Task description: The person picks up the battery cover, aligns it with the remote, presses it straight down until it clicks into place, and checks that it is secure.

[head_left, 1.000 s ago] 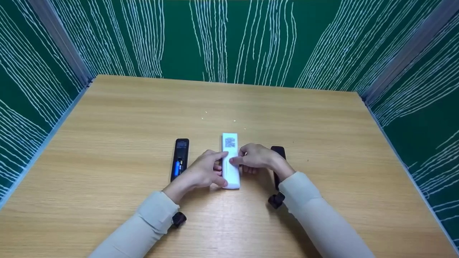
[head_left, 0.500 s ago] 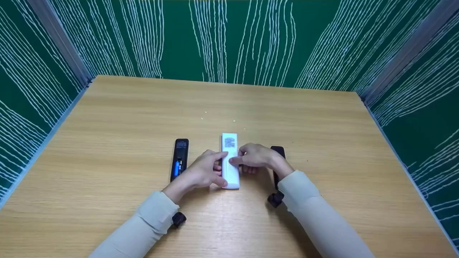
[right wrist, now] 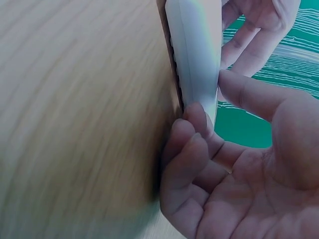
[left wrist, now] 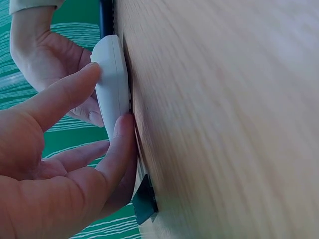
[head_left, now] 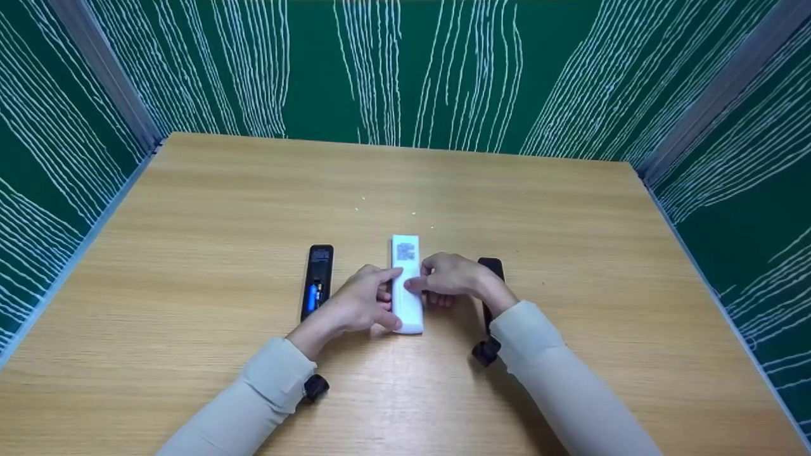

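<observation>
Fingers (left wrist: 122, 144) of both hands (head_left: 360, 301) (head_left: 455, 277), above a wooden table (head_left: 253, 215) (green, streaked walls (head_left: 320, 69)), pinch one white remote (head_left: 407, 305) between two black remotes (head_left: 319, 272) (head_left: 493, 268).

Smooth hard plastic above streaked wood grain.
The white remote (head_left: 408, 307) at the centre of the frame looks like moulded plastic, smooth with a soft sheen, a fine seam running along its side. The table (head_left: 222, 266) shows a streaky wood grain with a satin gloss, brightest at lower centre. The black remote (head_left: 321, 269) left of centre seems duller plastic. The sleeve (head_left: 244, 402) at lower left is matt cloth, lightly creased; the green backdrop (head_left: 317, 69) across the top looks matt.
</observation>
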A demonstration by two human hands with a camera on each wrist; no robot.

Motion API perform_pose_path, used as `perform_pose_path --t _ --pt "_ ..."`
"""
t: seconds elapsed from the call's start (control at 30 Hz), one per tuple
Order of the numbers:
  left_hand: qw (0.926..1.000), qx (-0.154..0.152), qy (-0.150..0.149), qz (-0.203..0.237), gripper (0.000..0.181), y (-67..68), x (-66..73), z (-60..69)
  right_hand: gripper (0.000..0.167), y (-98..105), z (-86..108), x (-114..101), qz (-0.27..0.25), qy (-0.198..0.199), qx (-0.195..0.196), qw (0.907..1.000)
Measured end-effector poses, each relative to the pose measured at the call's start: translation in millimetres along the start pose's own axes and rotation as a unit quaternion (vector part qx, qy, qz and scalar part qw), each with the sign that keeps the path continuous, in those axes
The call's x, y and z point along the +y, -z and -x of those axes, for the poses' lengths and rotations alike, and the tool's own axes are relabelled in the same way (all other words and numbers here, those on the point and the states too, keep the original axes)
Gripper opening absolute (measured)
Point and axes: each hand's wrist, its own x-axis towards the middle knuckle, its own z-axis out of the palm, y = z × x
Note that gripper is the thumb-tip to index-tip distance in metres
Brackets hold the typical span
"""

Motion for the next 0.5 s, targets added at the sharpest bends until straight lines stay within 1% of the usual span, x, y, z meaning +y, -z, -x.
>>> perform_pose_path --t 0.2,0.27,0.5 --pt "1.0 0.002 -0.007 -0.002 0.1 1.3 -2.2 0.4 0.028 -1.9 -1.5 0.8 0.003 0.006 0.003 1.0" --pt "1.0 0.0 -0.005 -0.002 0.1 1.4 -2.0 0.6 0.027 -2.2 -0.7 1.1 0.003 0.006 0.005 1.0" --pt "0.9999 -0.003 -0.005 -0.01 0.101 2.1 0.0 0.8 0.027 -1.4 3.9 3.6 0.021 0.014 0.03 0.9992"
